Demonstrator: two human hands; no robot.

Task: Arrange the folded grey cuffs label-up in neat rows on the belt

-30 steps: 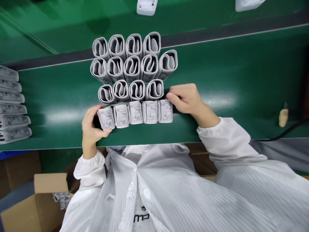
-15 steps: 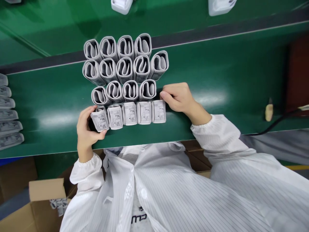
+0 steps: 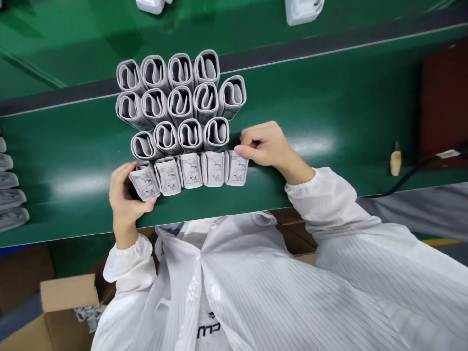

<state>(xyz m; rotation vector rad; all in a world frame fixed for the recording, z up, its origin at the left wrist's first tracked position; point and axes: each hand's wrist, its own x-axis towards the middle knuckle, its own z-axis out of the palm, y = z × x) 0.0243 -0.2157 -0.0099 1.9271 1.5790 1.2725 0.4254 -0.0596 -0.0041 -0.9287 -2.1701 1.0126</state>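
Observation:
My left hand [image 3: 126,197] is wrapped around the leftmost rolled blood pressure cuff [image 3: 145,183] in the front row, fingers behind it and thumb at its front corner. That row has several cuffs lying with their printed sides up, the left one tilted. At the row's other end, my right hand [image 3: 268,144] is closed, its fingers curled and its thumb on the upper edge of the rightmost cuff [image 3: 237,170]. Its fingertips are partly hidden. Behind stand more rows of rolled cuffs [image 3: 180,105] on end, their coiled ends facing up.
The green bench [image 3: 329,112] carries more cuffs [image 3: 12,197] at the left edge. A small pointed tool [image 3: 395,161] and a black cable [image 3: 405,181] lie right, near a dark red block [image 3: 444,102]. White devices [image 3: 303,10] sit at the back. An open carton [image 3: 68,292] stands below left.
The camera view has shifted slightly, moving the bench items left in the picture. My right thumb reaches a little further over the rightmost cuff's edge. The left hand keeps its hold.

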